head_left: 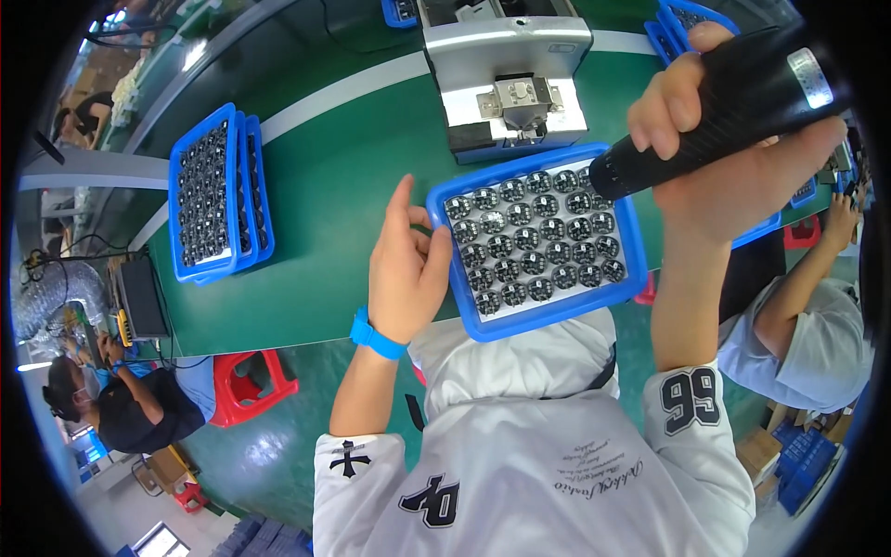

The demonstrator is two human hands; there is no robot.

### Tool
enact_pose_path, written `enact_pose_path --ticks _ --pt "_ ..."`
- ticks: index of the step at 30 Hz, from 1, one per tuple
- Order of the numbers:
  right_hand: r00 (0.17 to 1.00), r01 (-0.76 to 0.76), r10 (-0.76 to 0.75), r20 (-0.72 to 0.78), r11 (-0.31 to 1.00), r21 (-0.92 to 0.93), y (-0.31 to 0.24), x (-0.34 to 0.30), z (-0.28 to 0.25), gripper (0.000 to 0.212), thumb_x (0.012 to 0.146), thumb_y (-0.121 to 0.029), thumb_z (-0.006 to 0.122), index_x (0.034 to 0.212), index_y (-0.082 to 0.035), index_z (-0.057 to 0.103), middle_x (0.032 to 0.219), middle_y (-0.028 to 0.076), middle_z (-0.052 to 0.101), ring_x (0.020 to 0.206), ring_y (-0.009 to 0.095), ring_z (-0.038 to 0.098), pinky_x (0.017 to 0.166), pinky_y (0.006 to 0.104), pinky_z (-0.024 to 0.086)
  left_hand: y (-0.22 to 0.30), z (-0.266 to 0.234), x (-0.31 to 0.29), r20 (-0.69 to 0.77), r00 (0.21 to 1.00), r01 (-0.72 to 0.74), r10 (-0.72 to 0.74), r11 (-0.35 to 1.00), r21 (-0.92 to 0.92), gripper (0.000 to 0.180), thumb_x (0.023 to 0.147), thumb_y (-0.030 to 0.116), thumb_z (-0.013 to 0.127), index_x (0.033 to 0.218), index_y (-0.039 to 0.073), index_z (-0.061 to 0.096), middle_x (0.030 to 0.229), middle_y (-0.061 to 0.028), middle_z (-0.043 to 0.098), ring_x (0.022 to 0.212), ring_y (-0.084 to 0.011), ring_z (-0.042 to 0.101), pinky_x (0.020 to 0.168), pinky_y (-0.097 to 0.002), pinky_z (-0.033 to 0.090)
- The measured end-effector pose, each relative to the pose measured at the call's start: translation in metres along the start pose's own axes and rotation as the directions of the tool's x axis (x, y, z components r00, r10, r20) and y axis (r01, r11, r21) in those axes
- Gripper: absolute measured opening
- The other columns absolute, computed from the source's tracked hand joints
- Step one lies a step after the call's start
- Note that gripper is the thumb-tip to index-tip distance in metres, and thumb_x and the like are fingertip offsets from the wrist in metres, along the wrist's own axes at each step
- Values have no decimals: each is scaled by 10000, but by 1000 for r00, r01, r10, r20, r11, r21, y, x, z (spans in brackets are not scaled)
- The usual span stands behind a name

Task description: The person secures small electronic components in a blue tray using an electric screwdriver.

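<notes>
"How does the work surface look?"

"A green tabletop [325, 213] crossed by a white strip [357, 90]. A blue tray [561, 314] of round dark parts [528, 239] sits at its near edge, before a silver machine [506, 46]; more blue trays [231, 186] stand leftward."

"And the person's hands?"

"The right hand [719, 181] grasps a black cylindrical tool [733, 102], its narrow end over the tray's far right corner. The left hand [406, 265] is loose, grasping nothing, at the left rim; whether it touches, one cannot tell."

"The room?"

"Green floor [288, 464], a red stool [227, 399] beside a dark-shirted co-worker [153, 413] leftward; rightward, a pale-shirted one [798, 343] above cartons [756, 455]."
</notes>
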State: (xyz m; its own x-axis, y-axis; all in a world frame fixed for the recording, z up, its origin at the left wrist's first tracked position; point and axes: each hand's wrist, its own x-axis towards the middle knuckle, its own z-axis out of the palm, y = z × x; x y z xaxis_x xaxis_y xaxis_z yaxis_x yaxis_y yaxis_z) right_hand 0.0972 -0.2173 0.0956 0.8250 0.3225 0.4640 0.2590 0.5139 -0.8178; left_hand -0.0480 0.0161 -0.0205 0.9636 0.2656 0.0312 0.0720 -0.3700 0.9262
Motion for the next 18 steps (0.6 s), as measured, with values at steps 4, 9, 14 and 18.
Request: enact_pose_path --ticks 4,9,14,18 --pt "1000 -3 1 -27 998 -64 2 -6 -8 1059 900 -917 172 1276 -13 575 753 48 552 592 161 518 611 334 435 8 0 1 27 989 145 -143 978 -152 640 957 -48 584 1547 -43 337 940 -62 574 643 -78 570 584 -250 474" --pt "1000 14 -15 -24 997 -73 -4 -8 -18 1085 868 -945 226 1296 -11 572 762 49 553 596 164 515 610 334 431 -3 -10 -5 -1 990 142 -144 981 -129 612 939 -39 608 1519 -22 412 968 -48 569 692 -68 575 593 -237 454" --pt "997 10 -18 -81 995 -95 8 -14 -17 1129 828 -977 263 1313 -4 569 775 57 564 607 173 526 614 340 434 29 -19 5 -143 984 -38 107 907 420 540 885 73 724 1407 48 586 1098 -94 587 958 -207 622 762 -331 499" --pt "994 10 -22 -105 994 -112 11 -10 -16 1167 796 -1001 293 1327 1 567 787 63 573 616 180 535 618 345 436 46 -7 22 216 840 -519 498 624 584 414 838 222 785 1236 132 721 1245 -146 579 1168 -364 543 993 -476 428"
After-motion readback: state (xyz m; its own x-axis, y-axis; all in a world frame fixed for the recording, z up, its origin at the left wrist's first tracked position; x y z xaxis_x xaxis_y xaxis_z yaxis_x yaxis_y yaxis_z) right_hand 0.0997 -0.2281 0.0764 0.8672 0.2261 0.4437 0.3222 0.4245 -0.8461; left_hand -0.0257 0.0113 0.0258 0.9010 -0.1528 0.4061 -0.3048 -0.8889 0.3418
